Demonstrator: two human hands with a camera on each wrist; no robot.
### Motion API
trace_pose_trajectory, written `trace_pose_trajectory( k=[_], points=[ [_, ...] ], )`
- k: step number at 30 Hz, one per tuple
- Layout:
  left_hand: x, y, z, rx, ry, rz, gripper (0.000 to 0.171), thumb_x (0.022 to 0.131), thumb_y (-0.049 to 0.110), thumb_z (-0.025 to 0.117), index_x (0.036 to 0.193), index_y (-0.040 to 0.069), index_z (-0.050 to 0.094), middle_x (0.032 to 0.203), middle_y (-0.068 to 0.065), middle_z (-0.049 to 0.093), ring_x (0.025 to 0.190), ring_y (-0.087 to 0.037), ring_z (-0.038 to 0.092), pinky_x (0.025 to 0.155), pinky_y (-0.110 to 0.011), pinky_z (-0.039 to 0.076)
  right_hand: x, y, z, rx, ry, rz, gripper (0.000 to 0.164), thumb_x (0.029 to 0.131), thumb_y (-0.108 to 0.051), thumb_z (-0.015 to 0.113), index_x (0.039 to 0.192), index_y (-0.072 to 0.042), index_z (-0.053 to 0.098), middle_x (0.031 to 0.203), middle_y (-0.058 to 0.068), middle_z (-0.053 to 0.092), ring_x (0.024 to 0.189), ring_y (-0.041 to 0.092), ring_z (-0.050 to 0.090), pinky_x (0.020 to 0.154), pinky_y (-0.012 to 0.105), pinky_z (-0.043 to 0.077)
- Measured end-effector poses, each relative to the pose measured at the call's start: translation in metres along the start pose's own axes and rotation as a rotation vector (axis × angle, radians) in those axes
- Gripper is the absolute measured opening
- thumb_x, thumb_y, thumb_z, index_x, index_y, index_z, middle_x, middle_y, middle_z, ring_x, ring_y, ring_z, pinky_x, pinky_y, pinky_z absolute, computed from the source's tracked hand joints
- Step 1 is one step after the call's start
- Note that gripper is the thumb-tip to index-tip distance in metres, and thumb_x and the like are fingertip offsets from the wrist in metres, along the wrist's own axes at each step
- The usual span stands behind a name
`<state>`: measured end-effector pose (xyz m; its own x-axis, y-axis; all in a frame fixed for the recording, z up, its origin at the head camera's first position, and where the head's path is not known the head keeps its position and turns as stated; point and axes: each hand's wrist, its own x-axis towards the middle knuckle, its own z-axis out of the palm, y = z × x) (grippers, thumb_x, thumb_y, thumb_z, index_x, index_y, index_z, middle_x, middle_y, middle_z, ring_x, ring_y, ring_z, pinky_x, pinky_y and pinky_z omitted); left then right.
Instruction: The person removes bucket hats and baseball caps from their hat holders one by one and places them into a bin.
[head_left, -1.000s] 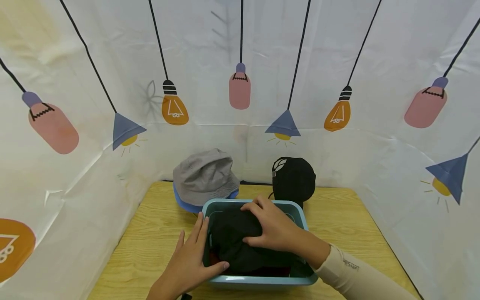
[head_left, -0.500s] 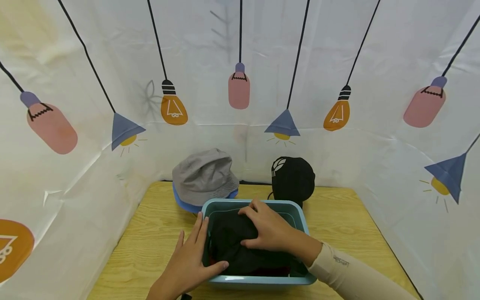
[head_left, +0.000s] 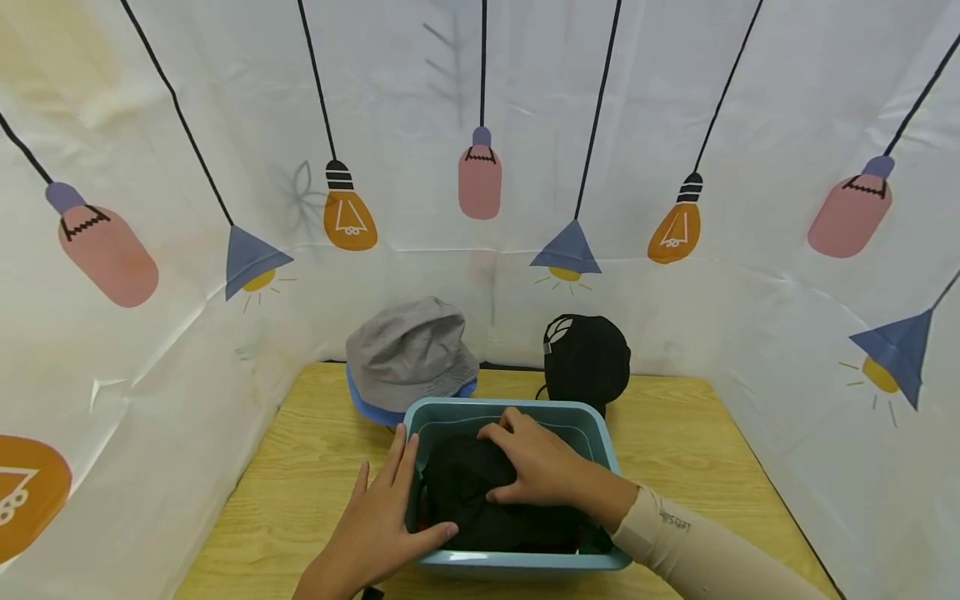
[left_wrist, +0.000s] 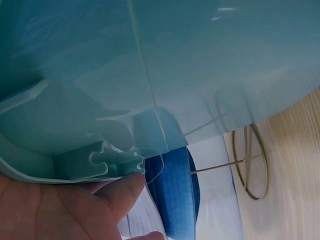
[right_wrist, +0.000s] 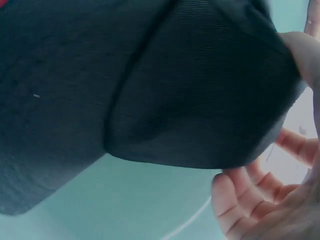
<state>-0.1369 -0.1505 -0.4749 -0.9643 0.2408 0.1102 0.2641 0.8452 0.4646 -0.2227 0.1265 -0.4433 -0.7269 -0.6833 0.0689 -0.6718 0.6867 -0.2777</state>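
Note:
A light-blue plastic basin (head_left: 525, 562) sits on the table in the head view, with a black cap (head_left: 468, 500) inside it. My right hand (head_left: 538, 460) grips the cap's crown between thumb and fingers; in the right wrist view the fingers (right_wrist: 240, 195) curl at the dark fabric's edge. Along the basin's left rim lies my left hand (head_left: 378, 521), fingers straight and thumb over the near rim. The left wrist view shows that hand (left_wrist: 65, 210) against the rim from outside. Most of what lies under the cap is hidden; a little dark red shows.
Behind the basin stand a grey bucket hat (head_left: 408, 350) with a blue brim beneath it, left, and another black cap (head_left: 587, 358), right. A thin metal wire loop (left_wrist: 257, 162) shows beside the basin. The wooden table (head_left: 697, 467) meets a printed curtain (head_left: 750, 317).
My right hand and the black cap have shifted slightly left and down into the basin, and less red shows beneath the cap. The left hand stays on the rim.

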Motion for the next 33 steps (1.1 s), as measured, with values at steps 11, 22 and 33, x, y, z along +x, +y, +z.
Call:
trace_pose_trajectory(
  k=[11, 22, 33],
  points=[
    [0.0, -0.002, 0.001, -0.014, -0.015, -0.008, 0.124, 0.08, 0.085, 0.062, 0.168, 0.013, 0.012, 0.175, -0.007, -0.001, 0.15, -0.04, 0.039, 0.119, -0.077, 0.012, -0.001, -0.001, 0.0, 0.014, -0.114, 0.021, 0.084, 0.078, -0.061, 0.085, 0.147, -0.029, 0.05, 0.122, -0.005, 0.047, 0.101, 0.009, 0.051, 0.085, 0.031, 0.051],
    [0.001, -0.002, 0.001, -0.011, -0.01, -0.005, 0.124, 0.08, 0.086, 0.061, 0.168, 0.014, 0.011, 0.175, -0.007, -0.001, 0.15, -0.04, 0.04, 0.119, -0.077, 0.013, -0.001, 0.002, -0.002, 0.046, -0.22, 0.007, 0.088, 0.078, -0.066, 0.082, 0.151, -0.032, 0.045, 0.13, -0.006, 0.047, 0.106, 0.006, 0.052, 0.089, 0.029, 0.053],
    [0.001, -0.003, 0.002, -0.016, -0.009, -0.003, 0.124, 0.08, 0.085, 0.062, 0.168, 0.014, 0.012, 0.175, -0.008, -0.001, 0.148, -0.041, 0.043, 0.119, -0.077, 0.014, 0.001, 0.0, -0.024, 0.098, -0.321, -0.066, 0.093, 0.082, -0.045, 0.088, 0.158, -0.046, 0.035, 0.161, 0.005, 0.035, 0.139, 0.023, 0.048, 0.105, 0.048, 0.052]
  ],
)
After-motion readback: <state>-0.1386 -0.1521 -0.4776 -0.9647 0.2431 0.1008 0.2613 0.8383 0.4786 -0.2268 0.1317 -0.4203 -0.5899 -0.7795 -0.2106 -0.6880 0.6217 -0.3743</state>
